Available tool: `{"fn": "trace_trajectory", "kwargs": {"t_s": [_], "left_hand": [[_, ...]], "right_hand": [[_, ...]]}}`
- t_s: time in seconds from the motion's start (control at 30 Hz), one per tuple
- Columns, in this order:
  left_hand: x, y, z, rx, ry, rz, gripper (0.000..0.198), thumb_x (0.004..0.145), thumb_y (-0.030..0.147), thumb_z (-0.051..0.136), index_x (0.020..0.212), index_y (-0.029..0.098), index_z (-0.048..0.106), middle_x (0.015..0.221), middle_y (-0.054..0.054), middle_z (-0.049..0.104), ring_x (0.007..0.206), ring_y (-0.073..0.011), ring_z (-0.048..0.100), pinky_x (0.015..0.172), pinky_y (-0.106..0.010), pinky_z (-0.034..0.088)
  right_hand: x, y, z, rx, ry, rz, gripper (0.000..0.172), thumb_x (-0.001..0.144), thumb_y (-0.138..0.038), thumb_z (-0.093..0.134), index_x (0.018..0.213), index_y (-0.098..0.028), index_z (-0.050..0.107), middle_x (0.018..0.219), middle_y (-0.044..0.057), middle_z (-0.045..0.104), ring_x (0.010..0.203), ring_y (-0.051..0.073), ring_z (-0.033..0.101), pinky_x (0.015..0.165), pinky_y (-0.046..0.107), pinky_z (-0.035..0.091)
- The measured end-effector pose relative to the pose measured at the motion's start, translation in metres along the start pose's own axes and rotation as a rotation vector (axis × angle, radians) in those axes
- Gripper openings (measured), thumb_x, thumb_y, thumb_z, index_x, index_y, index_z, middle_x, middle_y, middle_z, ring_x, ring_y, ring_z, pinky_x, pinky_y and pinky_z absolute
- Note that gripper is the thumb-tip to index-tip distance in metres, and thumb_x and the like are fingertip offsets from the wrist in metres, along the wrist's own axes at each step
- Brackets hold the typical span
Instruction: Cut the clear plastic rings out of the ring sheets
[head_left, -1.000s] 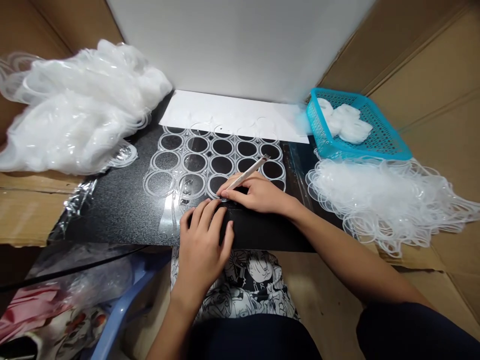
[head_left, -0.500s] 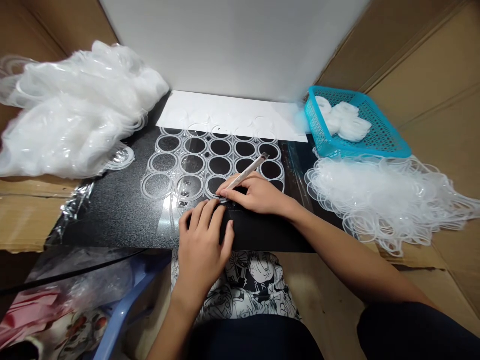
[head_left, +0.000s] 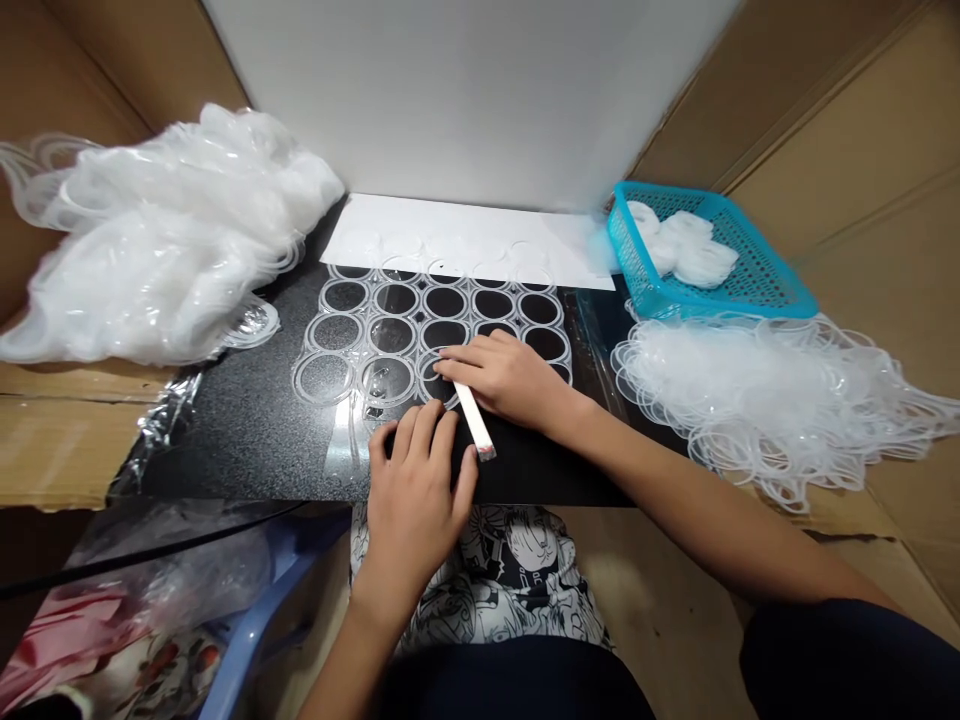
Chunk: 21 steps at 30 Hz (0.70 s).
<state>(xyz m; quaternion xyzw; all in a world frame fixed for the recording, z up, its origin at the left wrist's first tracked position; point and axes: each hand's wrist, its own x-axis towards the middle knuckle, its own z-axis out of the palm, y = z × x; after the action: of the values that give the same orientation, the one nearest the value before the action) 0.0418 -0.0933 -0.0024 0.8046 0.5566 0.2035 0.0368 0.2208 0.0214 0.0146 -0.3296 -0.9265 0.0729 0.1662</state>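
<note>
A clear sheet of joined plastic rings (head_left: 388, 378) lies flat on the black speckled tabletop (head_left: 247, 440), its far row overlapping a white paper strip. My right hand (head_left: 510, 385) is closed on a slim white stick-like tool (head_left: 474, 420). The tool's near end, marked with red, points towards me; its other end is hidden under my fingers. Those fingertips rest over a ring in the nearest row. My left hand (head_left: 416, 470) lies palm down at the sheet's near edge, fingers stretched out and thumb apart, holding nothing.
On the left is a large heap of white translucent rings (head_left: 172, 240). At right, a turquoise basket (head_left: 772, 260) holds several white bundles, with a pile of loose clear rings (head_left: 750, 390) before it. The white paper strip (head_left: 450, 225) runs along the wall.
The white tool in my right hand has swung from pointing up and away to pointing down towards me. My right hand has turned flatter over the sheet. My left hand stays at the near edge.
</note>
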Motion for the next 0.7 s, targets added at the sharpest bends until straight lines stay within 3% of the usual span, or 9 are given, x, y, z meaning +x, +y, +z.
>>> {"fn": "trace_trajectory", "kwargs": {"t_s": [0.13,0.27,0.5,0.7], "left_hand": [[-0.004,-0.002,-0.001,-0.025,0.011,-0.004,0.031,0.105,0.030,0.053,0.130,0.016,0.063,0.142,-0.017,0.065,0.132,-0.0329,0.058,0.111,-0.052,0.038],[-0.006,-0.003,-0.003,-0.056,0.022,0.017,0.032,0.104,0.028,0.054,0.133,0.015,0.062,0.141,-0.016,0.066,0.133,-0.0316,0.058,0.114,-0.051,0.037],[-0.009,-0.005,-0.002,-0.065,0.010,0.021,0.035,0.105,0.029,0.053,0.136,0.015,0.060,0.145,-0.015,0.064,0.136,-0.0308,0.056,0.117,-0.050,0.036],[-0.009,-0.005,-0.003,-0.070,0.015,0.015,0.034,0.105,0.029,0.053,0.136,0.016,0.060,0.144,-0.015,0.065,0.135,-0.0312,0.057,0.116,-0.051,0.037]], "right_hand": [[0.010,-0.002,-0.013,0.319,0.078,0.120,0.025,0.105,-0.024,0.055,0.115,-0.022,0.078,0.125,0.008,0.078,0.114,0.022,0.071,0.098,0.041,0.051],[0.005,-0.014,-0.015,0.695,-0.009,0.275,0.024,0.104,-0.037,0.060,0.108,-0.025,0.080,0.115,0.004,0.080,0.107,0.018,0.073,0.097,0.036,0.055],[-0.007,-0.020,-0.006,0.732,-0.035,0.355,0.018,0.101,-0.035,0.065,0.104,-0.027,0.081,0.112,0.002,0.080,0.108,0.019,0.073,0.102,0.038,0.054],[-0.008,-0.019,-0.005,0.767,0.019,0.388,0.021,0.100,-0.039,0.065,0.101,-0.025,0.081,0.112,0.003,0.081,0.108,0.020,0.074,0.101,0.039,0.056]]}}
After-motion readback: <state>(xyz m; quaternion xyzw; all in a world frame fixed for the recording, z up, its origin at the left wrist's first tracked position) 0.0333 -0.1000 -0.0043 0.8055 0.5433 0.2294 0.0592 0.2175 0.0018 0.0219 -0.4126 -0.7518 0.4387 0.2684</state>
